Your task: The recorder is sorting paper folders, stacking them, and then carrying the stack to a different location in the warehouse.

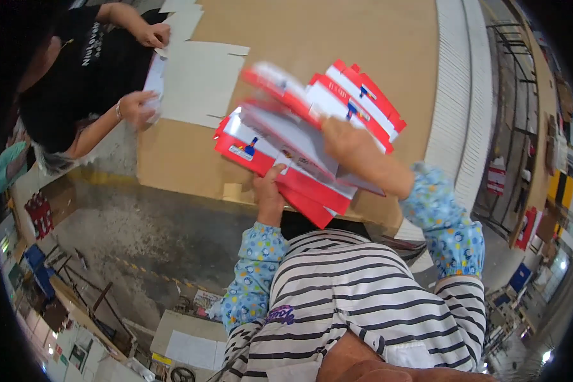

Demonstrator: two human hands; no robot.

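Observation:
My left hand (269, 196) grips the near left edge of a stack of flat red-and-white printed cartons (313, 198), its thumb on top. My right hand (345, 145) is closed on a red-and-white carton (279, 90), raised at a tilt over the stack and smeared by motion. Beneath the raised one, another sheet bends up from the pile. The fingertips of my right hand are partly hidden. Just beyond it, more flat red-and-white cartons (363, 105) lie fanned out on the brown cardboard tabletop (337, 28).
Across the table at the left, another person's hands (137, 108) hold a white sheet (155, 81). Pale card sheets (200, 79) lie near them. White corrugated strips (455, 114) run along the right side. A small tan block (233, 191) sits at the near table edge.

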